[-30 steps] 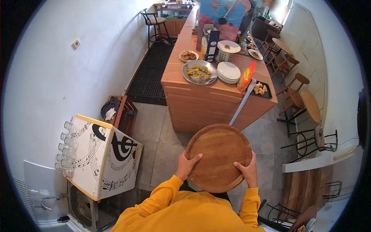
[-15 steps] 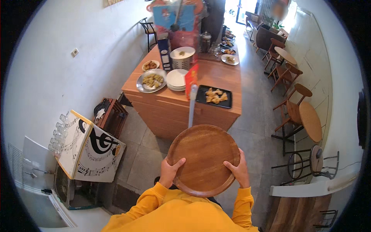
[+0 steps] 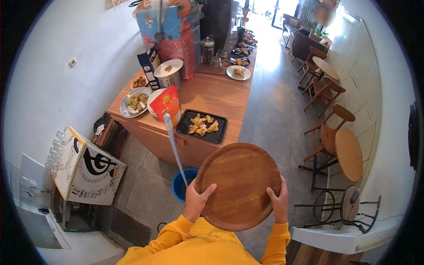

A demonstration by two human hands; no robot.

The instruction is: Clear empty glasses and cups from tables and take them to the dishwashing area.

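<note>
A round brown wooden tray point(image 3: 238, 185) is held up before me with nothing on it. My left hand point(image 3: 198, 201) grips its left rim, thumb on the upper face. On the opposite rim my right hand point(image 3: 278, 201) is closed the same way. The fingers under the tray are hidden. Just beyond it, on the wooden counter point(image 3: 212, 92), lies a black rectangular tray point(image 3: 202, 126) with golden fried pieces. To the left of that tray stands a red pouch point(image 3: 166, 106), behind a pale stick point(image 3: 174, 143) that rises from a blue bucket point(image 3: 180, 184) on the floor.
Farther along the counter are a plate of greenish food point(image 3: 137, 102), a metal perforated container point(image 3: 170, 78) and a white plate point(image 3: 239, 73). Wooden chairs point(image 3: 329, 132) and round tables point(image 3: 349, 154) line the right wall. A white cabinet with music notes point(image 3: 95, 174) stands at left.
The counter and its dishes have shifted left and nearer in view, and the blue bucket has come into sight. Both hands still hold the wooden tray.
</note>
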